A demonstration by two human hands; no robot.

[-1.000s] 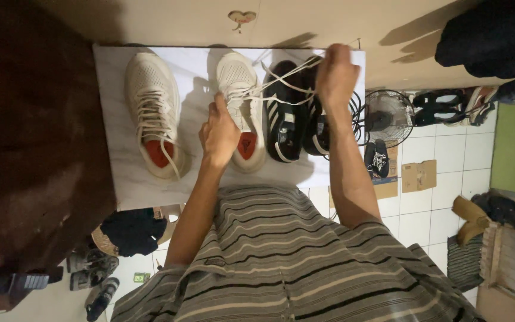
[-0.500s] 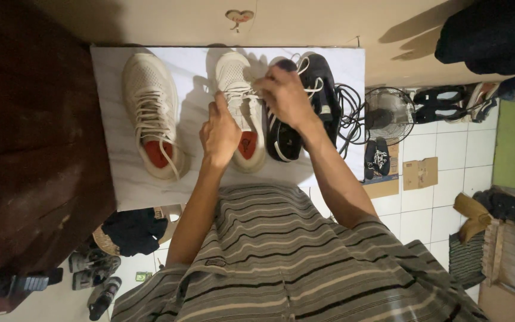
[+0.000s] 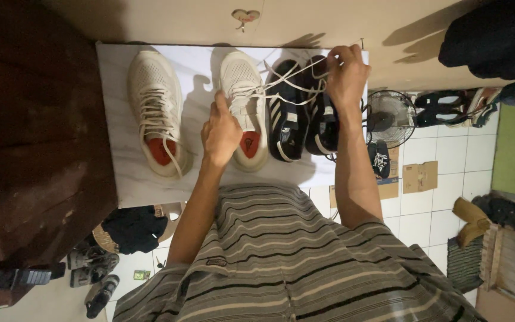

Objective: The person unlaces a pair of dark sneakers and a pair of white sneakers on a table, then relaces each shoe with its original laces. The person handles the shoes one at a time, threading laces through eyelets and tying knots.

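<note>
Two cream sneakers lie on a white marble-look tabletop [image 3: 120, 173]. The left cream sneaker [image 3: 155, 107] lies alone with loose laces. On the right cream sneaker [image 3: 244, 101] my left hand [image 3: 222, 132] presses a finger against the eyelets. My right hand [image 3: 346, 76] is raised to the right and pulls the white lace [image 3: 287, 74] taut across a pair of black sneakers with white stripes [image 3: 302, 113].
A dark wooden cabinet [image 3: 31, 131] stands to the left. A small black fan [image 3: 391, 118], black sandals [image 3: 442, 107] and cardboard pieces [image 3: 419, 176] lie on the white tiled floor at right. More shoes [image 3: 93, 268] and a dark cloth [image 3: 133, 228] sit below the table.
My right hand dropped to the cream sneaker's eyelets, then drew back out to the right with the lace pulled tight. My left hand stayed on the sneaker.
</note>
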